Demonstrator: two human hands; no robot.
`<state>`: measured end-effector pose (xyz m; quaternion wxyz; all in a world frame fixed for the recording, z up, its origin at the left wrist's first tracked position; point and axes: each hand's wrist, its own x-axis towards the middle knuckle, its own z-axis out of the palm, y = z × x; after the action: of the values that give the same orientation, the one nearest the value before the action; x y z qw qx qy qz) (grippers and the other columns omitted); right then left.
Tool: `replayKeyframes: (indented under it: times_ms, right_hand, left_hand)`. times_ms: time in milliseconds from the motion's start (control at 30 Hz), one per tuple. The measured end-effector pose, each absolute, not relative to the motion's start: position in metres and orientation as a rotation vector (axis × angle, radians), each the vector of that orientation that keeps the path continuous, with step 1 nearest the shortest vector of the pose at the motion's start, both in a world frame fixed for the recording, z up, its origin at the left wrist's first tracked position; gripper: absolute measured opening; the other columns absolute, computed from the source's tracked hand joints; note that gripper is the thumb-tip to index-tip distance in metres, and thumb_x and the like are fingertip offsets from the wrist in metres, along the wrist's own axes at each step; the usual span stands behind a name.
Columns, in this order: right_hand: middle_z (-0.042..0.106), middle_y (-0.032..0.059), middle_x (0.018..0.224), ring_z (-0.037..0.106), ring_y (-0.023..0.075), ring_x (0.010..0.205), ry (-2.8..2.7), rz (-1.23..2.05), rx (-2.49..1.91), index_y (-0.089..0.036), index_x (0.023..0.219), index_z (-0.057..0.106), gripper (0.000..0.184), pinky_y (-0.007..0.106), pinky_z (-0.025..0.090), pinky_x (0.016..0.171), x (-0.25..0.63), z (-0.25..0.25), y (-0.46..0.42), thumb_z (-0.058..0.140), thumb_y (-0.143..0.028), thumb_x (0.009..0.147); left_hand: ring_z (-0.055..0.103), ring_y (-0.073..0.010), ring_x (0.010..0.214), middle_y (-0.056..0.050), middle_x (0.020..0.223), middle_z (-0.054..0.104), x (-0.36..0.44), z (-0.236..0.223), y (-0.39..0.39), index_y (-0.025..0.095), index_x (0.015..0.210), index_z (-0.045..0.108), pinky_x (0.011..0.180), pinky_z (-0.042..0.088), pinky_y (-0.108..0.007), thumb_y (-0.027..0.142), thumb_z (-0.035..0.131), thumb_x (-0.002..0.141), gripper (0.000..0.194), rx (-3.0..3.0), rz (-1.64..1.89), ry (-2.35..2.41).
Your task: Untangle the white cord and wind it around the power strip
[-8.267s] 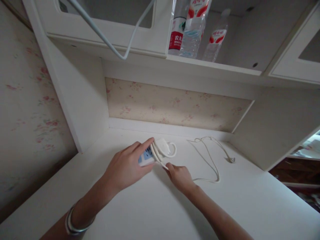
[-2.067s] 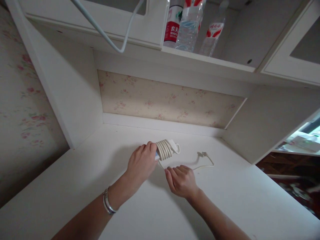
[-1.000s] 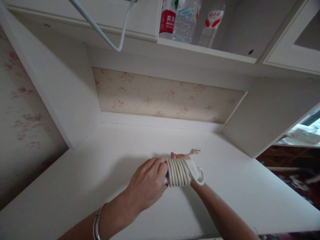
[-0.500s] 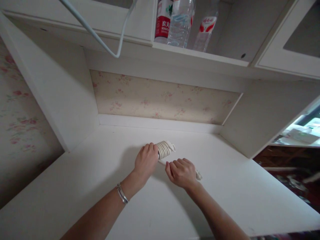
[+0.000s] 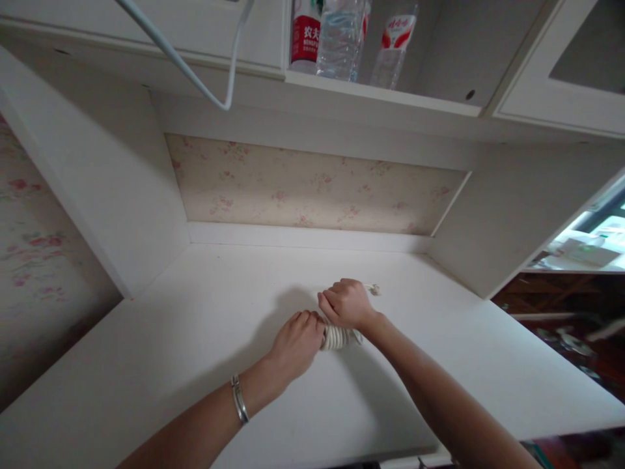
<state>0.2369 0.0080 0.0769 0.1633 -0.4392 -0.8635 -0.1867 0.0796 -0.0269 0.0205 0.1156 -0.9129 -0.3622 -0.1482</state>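
Note:
A bundle of off-white cord (image 5: 335, 338), wound in tight side-by-side turns, is held just above the white surface. My left hand (image 5: 297, 340) is closed around its left end, so whatever the cord is wound on is hidden. A small loop shows at the right end of the bundle. Above and partly in front of the turns, my right hand (image 5: 347, 303) is closed in a fist on the cord's free length. The knotted cord tail (image 5: 375, 289) sticks out beyond that hand. A silver bracelet (image 5: 239, 398) circles my left wrist.
The white desktop (image 5: 273, 273) lies under an overhead cabinet with side panels. Plastic bottles (image 5: 339, 39) stand on the open shelf (image 5: 381, 96). A pale bent tube (image 5: 195, 78) hangs at upper left. Blurred objects on a lit surface (image 5: 586, 254) lie beyond the right panel.
My right hand has moved up and over the cord bundle from its lower right side. My left hand and the bundle have shifted right and slightly down. The view has tilted a little.

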Motion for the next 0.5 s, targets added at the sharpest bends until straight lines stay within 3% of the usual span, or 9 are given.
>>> replayKeyframes:
  times_ms: [233,500]
  right_hand:
    - [0.061,0.0052,0.053,0.049,0.0121,0.049,-2.418,-0.350,-1.428,-0.016,0.055,0.062,0.050,0.027,0.022,0.055,0.241,0.068,0.027,0.032,-0.033,0.092]
    - [0.053,-0.0002,0.047,0.048,0.0097,0.048,-2.183,0.090,-1.561,-0.017,0.050,0.055,0.054,0.022,0.028,0.054,0.252,0.053,0.022,0.028,-0.033,0.094]
  left_hand:
    - [0.057,-0.0231,0.091,-0.011,0.097,0.061,0.068,0.026,-0.041,0.012,0.093,0.055,0.080,0.047,-0.037,0.009,0.049,0.079,0.015,-2.738,-0.561,-0.877]
    - [0.057,-0.0218,0.093,-0.010,0.102,0.060,0.055,0.048,-0.063,0.014,0.080,0.053,0.081,0.049,-0.036,0.014,0.047,0.083,0.007,-2.658,-0.793,-0.662]
